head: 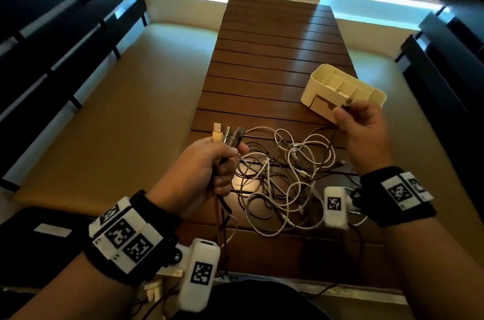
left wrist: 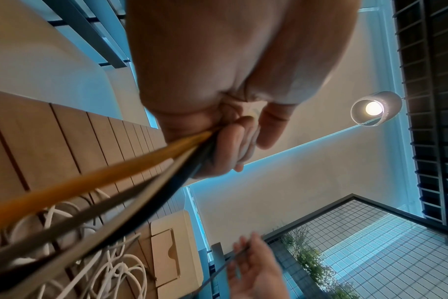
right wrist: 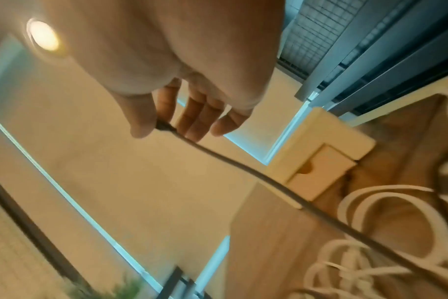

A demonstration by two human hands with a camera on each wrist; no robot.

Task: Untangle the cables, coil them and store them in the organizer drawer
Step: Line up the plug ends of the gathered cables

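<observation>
A tangle of white and dark cables (head: 285, 178) lies on the near part of the wooden slat table (head: 275, 57). My left hand (head: 209, 162) is fisted round a bundle of cable ends; their USB plugs (head: 227, 133) stick up above the fist, and an orange and dark cords (left wrist: 110, 172) run down from it. My right hand (head: 358, 123) is raised in front of the cream organizer (head: 343, 89) and pinches the plug end of a dark cable (right wrist: 164, 126) between thumb and fingers. That dark cable (right wrist: 269, 182) trails down into the tangle. The organizer's drawer (right wrist: 317, 172) is pushed in.
Dark slatted benches (head: 52, 44) flank both long sides of the table. The organizer stands at the table's right edge with open top compartments. A lit lamp (left wrist: 374, 108) hangs overhead. A dark pad (head: 39, 236) lies at lower left.
</observation>
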